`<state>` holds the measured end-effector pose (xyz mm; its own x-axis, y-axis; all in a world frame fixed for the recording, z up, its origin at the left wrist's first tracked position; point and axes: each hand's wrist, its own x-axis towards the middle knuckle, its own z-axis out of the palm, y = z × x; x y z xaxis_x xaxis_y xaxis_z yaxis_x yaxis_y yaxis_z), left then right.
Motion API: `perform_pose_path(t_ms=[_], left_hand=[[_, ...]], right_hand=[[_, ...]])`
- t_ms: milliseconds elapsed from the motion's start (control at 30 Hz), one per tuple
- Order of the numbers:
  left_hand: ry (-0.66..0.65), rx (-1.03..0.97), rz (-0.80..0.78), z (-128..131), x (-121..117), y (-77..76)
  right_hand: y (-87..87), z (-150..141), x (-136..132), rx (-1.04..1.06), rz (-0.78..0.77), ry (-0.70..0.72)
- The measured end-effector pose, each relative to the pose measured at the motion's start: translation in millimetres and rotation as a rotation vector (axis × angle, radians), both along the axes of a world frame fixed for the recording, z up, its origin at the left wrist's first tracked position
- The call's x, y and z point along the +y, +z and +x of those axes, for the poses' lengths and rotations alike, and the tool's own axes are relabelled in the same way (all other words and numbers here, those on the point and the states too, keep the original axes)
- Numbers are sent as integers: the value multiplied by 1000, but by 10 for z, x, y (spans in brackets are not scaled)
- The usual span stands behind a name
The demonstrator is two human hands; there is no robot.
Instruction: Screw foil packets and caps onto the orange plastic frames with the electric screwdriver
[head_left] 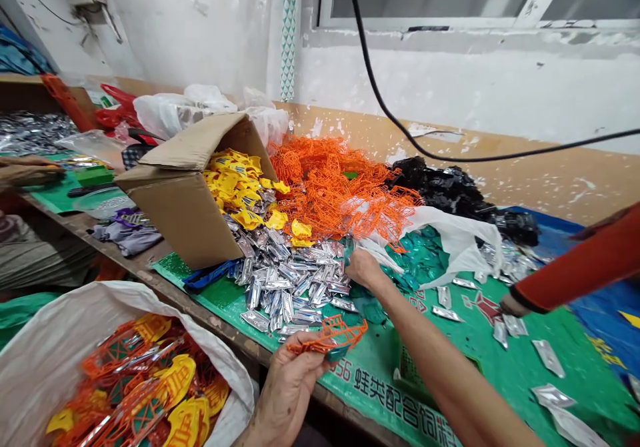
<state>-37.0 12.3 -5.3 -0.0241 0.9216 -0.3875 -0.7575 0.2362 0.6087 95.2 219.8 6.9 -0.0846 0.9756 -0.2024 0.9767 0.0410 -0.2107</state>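
My left hand (290, 387) pinches an orange plastic frame (345, 332) at the table's near edge. A teal piece (337, 353) shows under that frame. Farther in, my right hand (364, 271) has its fingers curled at the right edge of a heap of shiny silver pieces (287, 283); its fingertips are mostly hidden, and I cannot see what they grip. Just beside this hand lie dark teal see-through pieces (423, 257) on white plastic. Behind it rises a tangled pile of orange frames (330, 173).
A tipped cardboard box (183, 197) spills yellow pieces (235, 177). At lower left, a white sack (30, 333) holds orange and yellow parts. Black pieces (440, 183) lie along the wall. A co-worker's red sleeve (585, 260) reaches in from the right; another person's hand (30, 170) is at far left.
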Motion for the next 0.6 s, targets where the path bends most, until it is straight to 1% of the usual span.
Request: perform_pose_path(t_ms=[133, 233, 333, 467, 533, 600], left_hand=[[13, -15, 49, -53, 9, 27], [12, -36, 68, -69, 19, 40], [19, -53, 57, -58, 30, 55], [17, -70, 43, -4, 40, 79], [-1, -74, 49, 33, 40, 87], [-24, -68, 60, 71, 35, 90]], right_hand=[[23, 78, -60, 160, 25, -39], [134, 208, -195, 350, 11, -40], [358, 376, -482, 578, -27, -3], [696, 569, -1000, 816, -73, 96], [787, 608, -1226, 930, -147, 167], [802, 601, -1389, 1029, -241, 223]])
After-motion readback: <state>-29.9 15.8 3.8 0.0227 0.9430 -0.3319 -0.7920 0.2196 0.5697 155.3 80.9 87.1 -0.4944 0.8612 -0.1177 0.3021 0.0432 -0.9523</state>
